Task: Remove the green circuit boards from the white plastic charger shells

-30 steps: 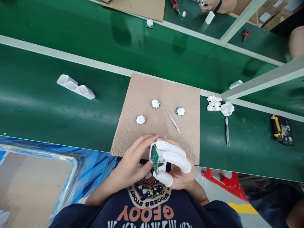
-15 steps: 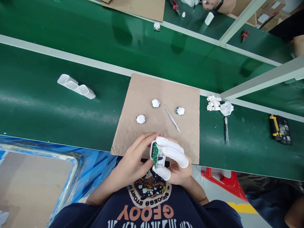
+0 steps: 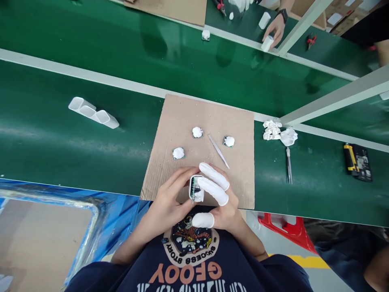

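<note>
My left hand (image 3: pixel 170 198) is closed around a white plastic housing (image 3: pixel 199 196) with its open end facing up. Inside that opening a green circuit board (image 3: pixel 193 190) stands on edge, partly within the housing. White finger cots cover the thumb and two fingers of my right hand (image 3: pixel 226 205). Its thumb is spread away below, while a covered fingertip rests at the housing's opening. Beyond my hands, on a cardboard sheet (image 3: pixel 182 117), are metal tweezers (image 3: pixel 219 151) and three small circuit boards topped with white pieces (image 3: pixel 178 153), (image 3: pixel 197 132), (image 3: pixel 229 141).
White empty housings (image 3: pixel 92 112) stand joined side by side at left. To the right are crumpled white finger cots (image 3: pixel 272 129), a metal-bladed tool (image 3: pixel 288 166) and a yellow-black tool kit (image 3: pixel 358 162). Across the bench, another person's hand (image 3: pixel 275 30) holds a white housing.
The circuit board has gone deeper into the housing. My right thumb has moved off it and the right fingers have spread. Across the bench, the other person's hand has brought a housing nearer.
</note>
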`<control>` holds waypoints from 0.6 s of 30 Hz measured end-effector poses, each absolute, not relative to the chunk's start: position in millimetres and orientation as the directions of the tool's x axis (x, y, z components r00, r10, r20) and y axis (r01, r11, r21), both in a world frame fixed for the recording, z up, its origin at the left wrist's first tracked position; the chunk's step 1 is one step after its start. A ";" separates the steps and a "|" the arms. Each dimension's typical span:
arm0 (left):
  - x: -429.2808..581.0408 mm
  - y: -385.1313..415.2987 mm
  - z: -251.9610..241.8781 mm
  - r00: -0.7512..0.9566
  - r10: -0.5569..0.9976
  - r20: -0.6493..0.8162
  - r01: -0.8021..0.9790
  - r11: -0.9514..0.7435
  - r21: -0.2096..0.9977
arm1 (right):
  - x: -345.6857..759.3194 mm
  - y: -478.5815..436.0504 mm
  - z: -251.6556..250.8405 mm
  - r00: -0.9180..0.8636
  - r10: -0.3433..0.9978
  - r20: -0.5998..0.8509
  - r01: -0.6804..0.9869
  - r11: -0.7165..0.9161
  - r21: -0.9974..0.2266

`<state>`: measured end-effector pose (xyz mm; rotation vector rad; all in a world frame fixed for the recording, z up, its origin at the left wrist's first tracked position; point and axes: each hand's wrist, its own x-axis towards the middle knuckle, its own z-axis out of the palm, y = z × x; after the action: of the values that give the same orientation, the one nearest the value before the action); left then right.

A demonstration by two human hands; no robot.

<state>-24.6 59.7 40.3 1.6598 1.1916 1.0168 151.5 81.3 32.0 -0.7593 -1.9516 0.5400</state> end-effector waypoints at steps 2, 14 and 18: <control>-25.4 59.5 39.9 0.233 0.962 0.142 0.304 -0.211 0.929 | 156.9 81.7 33.1 -0.381 0.649 0.658 0.325 0.761 -0.562; -22.6 58.4 40.6 0.272 0.934 0.233 0.381 -0.327 0.865 | 181.3 75.0 41.5 -0.549 0.552 0.627 0.467 0.825 -0.317; -22.0 57.8 40.2 0.278 0.934 0.223 0.412 -0.325 0.851 | 180.2 75.4 37.5 -0.555 0.557 0.618 0.469 0.823 -0.321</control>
<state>-22.0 57.8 40.2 1.8714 1.2116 0.9816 180.2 75.4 37.5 -0.7470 -2.2559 0.1521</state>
